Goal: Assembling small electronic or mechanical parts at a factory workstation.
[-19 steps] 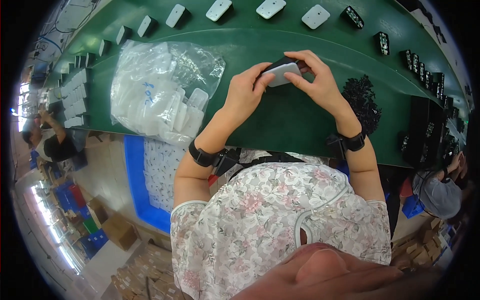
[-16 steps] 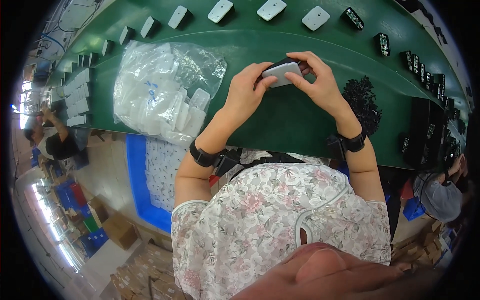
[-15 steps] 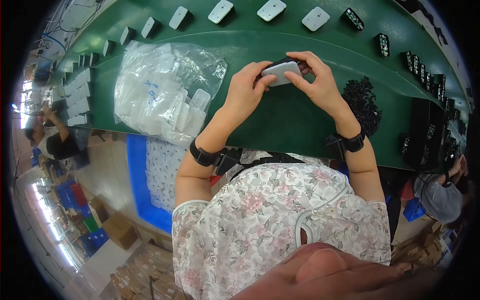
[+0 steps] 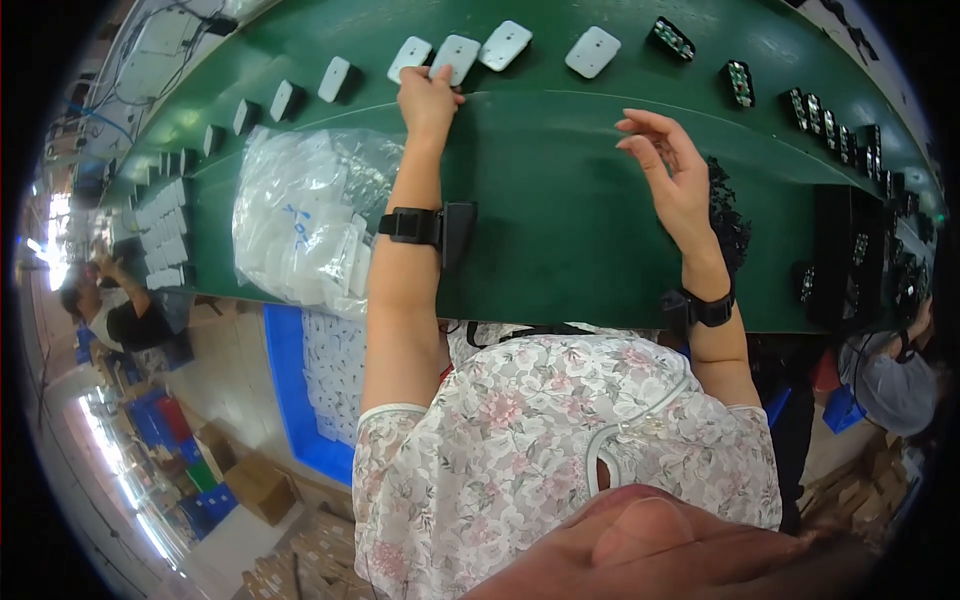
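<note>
My left hand (image 4: 428,105) reaches to the far part of the table, its fingers at a small rectangular case with a white cover (image 4: 457,57). The fingers and thumb bend around the case's near end; the exact grip is partly hidden. Close on either side are another white-covered case (image 4: 409,56) to the left and a white-covered case (image 4: 506,44) to the right. Over the table on the right, my right hand (image 4: 675,175) is raised with its fingers apart and nothing in it. Behind that hand lies a pile of small black parts (image 4: 728,215), partly hidden.
A clear plastic bag of white covers (image 4: 300,225) lies left on the green table (image 4: 545,220). Black cases with exposed circuit boards (image 4: 738,83) line the right; a black box (image 4: 840,255) stands near. A blue bin (image 4: 300,400) sits below the table edge. Other people are at both sides.
Both hands held the white-covered case together near the middle. My left hand has carried it away and leftward to the row; my right hand has let go and shifted right.
</note>
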Motion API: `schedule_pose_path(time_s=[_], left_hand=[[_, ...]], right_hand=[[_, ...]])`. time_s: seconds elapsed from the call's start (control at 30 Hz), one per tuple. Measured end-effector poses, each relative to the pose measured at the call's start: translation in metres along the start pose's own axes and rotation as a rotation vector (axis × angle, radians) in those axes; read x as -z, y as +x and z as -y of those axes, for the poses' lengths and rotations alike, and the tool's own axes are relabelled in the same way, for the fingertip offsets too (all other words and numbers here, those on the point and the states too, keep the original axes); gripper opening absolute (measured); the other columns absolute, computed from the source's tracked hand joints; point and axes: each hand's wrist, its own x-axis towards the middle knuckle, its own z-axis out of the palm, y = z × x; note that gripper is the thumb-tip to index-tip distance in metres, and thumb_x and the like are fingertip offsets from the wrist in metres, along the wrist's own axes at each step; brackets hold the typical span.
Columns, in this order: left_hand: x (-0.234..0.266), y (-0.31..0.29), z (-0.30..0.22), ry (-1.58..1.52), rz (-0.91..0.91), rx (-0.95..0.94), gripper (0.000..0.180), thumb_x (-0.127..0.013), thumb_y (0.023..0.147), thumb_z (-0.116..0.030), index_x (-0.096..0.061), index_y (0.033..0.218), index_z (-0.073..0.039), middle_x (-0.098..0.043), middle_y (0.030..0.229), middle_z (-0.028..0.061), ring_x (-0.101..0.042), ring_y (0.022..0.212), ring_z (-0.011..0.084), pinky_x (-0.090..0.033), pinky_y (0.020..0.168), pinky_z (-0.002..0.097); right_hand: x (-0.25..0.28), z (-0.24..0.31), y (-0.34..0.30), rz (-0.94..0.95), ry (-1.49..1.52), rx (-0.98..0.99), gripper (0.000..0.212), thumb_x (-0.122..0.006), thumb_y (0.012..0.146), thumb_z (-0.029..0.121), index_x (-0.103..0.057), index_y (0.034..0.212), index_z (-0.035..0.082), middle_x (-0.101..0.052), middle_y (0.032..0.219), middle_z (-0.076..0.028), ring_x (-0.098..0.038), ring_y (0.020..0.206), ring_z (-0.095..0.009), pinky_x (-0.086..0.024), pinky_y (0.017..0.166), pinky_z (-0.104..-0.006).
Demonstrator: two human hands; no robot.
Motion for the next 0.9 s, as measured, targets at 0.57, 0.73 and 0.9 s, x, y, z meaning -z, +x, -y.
schedule_pose_path(time_s=[0.57, 0.73, 0.9], left_hand=[[0.005, -0.008, -0.002, 0.472, -0.222, -0.166, 0.049, -0.071, 0.079, -0.026, -0.041, 0.104, 0.004, -0.063, 0.089, 0.0251, -0.06, 0.087, 0.0445, -0.047, 0.076, 0.0489], [0.033, -0.067, -0.027, 0.511, -0.267, -0.353, 0.032, -0.068, 0.081, -0.025, -0.048, 0.095, -0.005, -0.059, 0.087, 0.0136, -0.06, 0.077, 0.0393, -0.047, 0.068, 0.0469], [0.105, -0.124, -0.027, 0.889, -0.024, -0.35, 0.019, -0.062, 0.085, -0.025, -0.06, 0.079, -0.007, -0.061, 0.086, 0.008, -0.06, 0.08, 0.0309, -0.048, 0.066, 0.0412]], right_hand=[[0.064, -0.018, -0.057, -0.092, -0.94, 0.054, 0.021, -0.07, 0.077, 0.014, -0.059, 0.092, 0.004, -0.054, 0.089, -0.006, -0.054, 0.073, -0.022, -0.046, 0.068, -0.0313], [0.059, -0.025, -0.053, -0.088, -0.914, 0.037, 0.018, -0.069, 0.079, 0.013, -0.055, 0.081, 0.002, -0.049, 0.078, -0.006, -0.047, 0.064, -0.02, -0.042, 0.061, -0.0293], [0.058, -0.011, -0.051, -0.157, -0.911, -0.071, 0.018, -0.069, 0.081, 0.013, -0.055, 0.08, 0.003, -0.048, 0.072, -0.003, -0.045, 0.061, -0.014, -0.04, 0.059, -0.0258]])
